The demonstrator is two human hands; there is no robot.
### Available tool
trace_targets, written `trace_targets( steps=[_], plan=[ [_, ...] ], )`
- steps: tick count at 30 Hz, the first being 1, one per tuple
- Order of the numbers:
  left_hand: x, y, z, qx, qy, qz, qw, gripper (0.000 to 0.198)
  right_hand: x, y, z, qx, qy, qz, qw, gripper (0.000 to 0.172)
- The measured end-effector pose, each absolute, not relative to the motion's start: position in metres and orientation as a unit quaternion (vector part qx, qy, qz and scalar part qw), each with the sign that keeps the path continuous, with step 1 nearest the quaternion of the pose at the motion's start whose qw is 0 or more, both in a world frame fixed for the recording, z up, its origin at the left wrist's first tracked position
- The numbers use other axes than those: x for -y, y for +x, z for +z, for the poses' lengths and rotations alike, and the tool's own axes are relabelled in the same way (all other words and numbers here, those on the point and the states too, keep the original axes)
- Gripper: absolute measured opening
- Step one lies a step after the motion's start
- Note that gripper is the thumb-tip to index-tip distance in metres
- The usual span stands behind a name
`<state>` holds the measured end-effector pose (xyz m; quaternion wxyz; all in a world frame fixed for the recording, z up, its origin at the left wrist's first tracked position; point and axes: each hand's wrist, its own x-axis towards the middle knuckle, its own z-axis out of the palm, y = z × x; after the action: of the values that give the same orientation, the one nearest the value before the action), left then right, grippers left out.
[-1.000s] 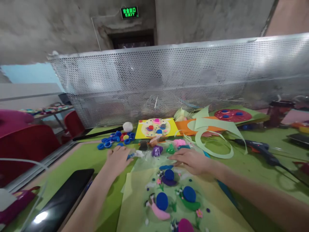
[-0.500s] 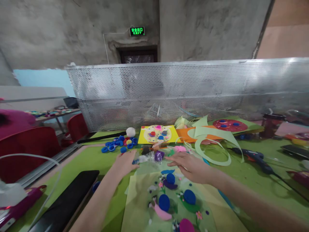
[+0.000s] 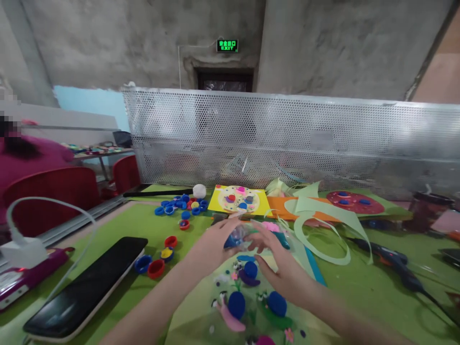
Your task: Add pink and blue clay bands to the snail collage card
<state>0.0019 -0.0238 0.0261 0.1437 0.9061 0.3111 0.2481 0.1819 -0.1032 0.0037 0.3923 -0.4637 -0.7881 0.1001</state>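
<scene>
My left hand [image 3: 215,244] curls its fingers and thumb round a small clear plastic bag [image 3: 235,237] with something blue inside. Facing it, my right hand [image 3: 278,261] has its thumb and bent fingers apart, fingertips close to the bag; whether they touch it is unclear. Below both hands lies a pale craft sheet with snail figures: a blue-shelled one with a pink body [image 3: 236,306], one with a green body [image 3: 277,304] and one with a purple body [image 3: 250,273]. Pink [image 3: 270,226] and teal [image 3: 283,239] lumps show behind my right hand.
Blue bottle caps [image 3: 174,206] and red caps [image 3: 155,268] lie left. A black phone [image 3: 89,287] is near a purple power strip [image 3: 28,278]. Right are pale green paper offcuts [image 3: 323,220] and a glue gun [image 3: 391,261]. A finished yellow card [image 3: 239,199] stands behind. Another person sits far left.
My hands have come closer together over the small bags, the left one moving right and closing round a bag. The view has shifted left, showing more of the phone and red caps.
</scene>
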Motion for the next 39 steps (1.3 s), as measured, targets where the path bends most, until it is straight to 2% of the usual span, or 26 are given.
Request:
trace_targets(
  steps=[6, 13, 23, 27, 29, 30, 35, 39],
  plan=[
    [0.040, 0.013, 0.020, -0.283, 0.929, 0.207, 0.115, 0.049, 0.100, 0.196, -0.003, 0.803, -0.436, 0.140, 0.381, 0.054],
    [0.042, 0.015, 0.016, -0.270, 0.938, 0.210, 0.054, 0.042, 0.098, 0.198, -0.005, 0.763, -0.456, 0.214, 0.406, 0.056],
    [0.047, 0.019, 0.017, -0.271, 0.943, 0.191, 0.036, 0.046, 0.105, 0.191, -0.005, 0.746, -0.471, 0.109, 0.458, 0.042],
    [0.034, 0.013, 0.020, -0.324, 0.920, 0.208, 0.069, 0.044, 0.101, 0.195, 0.001, 0.707, -0.502, 0.093, 0.490, 0.026],
    [0.026, 0.009, 0.021, -0.377, 0.901, 0.199, 0.076, 0.045, 0.095, 0.201, -0.002, 0.682, -0.524, 0.089, 0.502, 0.029],
    [0.022, 0.007, 0.022, -0.400, 0.893, 0.192, 0.075, 0.046, 0.090, 0.204, -0.006, 0.672, -0.537, 0.093, 0.501, 0.039],
    [0.011, 0.004, 0.018, -0.432, 0.886, 0.153, 0.069, 0.047, 0.069, 0.219, -0.033, 0.738, -0.578, 0.127, 0.325, 0.061],
    [0.013, 0.007, 0.017, -0.429, 0.891, 0.135, 0.066, 0.045, 0.066, 0.221, -0.041, 0.776, -0.578, 0.069, 0.243, 0.067]
  ],
)
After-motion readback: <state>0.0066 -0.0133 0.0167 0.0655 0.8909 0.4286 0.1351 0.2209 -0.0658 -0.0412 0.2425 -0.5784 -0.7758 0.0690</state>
